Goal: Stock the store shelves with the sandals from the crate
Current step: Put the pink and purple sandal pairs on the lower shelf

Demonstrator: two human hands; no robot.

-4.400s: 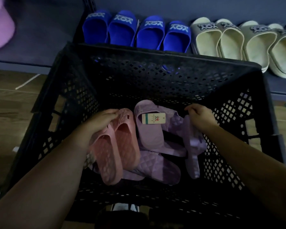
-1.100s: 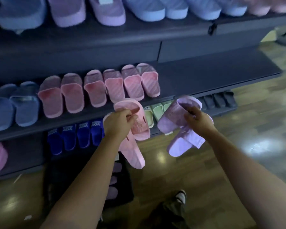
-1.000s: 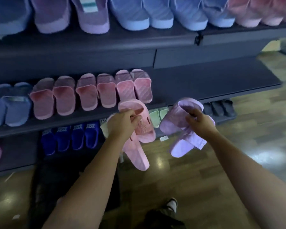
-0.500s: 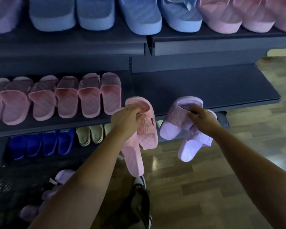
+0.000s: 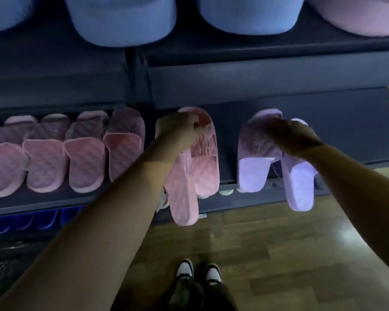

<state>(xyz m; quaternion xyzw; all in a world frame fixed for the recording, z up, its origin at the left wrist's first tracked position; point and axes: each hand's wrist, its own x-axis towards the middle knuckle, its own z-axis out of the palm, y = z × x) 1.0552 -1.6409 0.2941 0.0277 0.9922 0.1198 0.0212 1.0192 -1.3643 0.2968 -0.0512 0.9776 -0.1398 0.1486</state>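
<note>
My left hand [image 5: 180,129] grips two pink sandals [image 5: 202,171] by their straps, and my right hand [image 5: 292,135] grips two lilac sandals [image 5: 252,173]. At least four shelved pink sandals [image 5: 85,162] sit centre-left. Half a second ago both pairs hung lower; now their toes are over the middle shelf [image 5: 346,131] and their heels overhang its front edge. Bare shelf lies at right. The crate [image 5: 5,265] is at lower left.

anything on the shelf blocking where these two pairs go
Nothing visible. The shelf is bare right of the pink row, where the left hand holds the pink pair and the right hand the purple pair.
</note>
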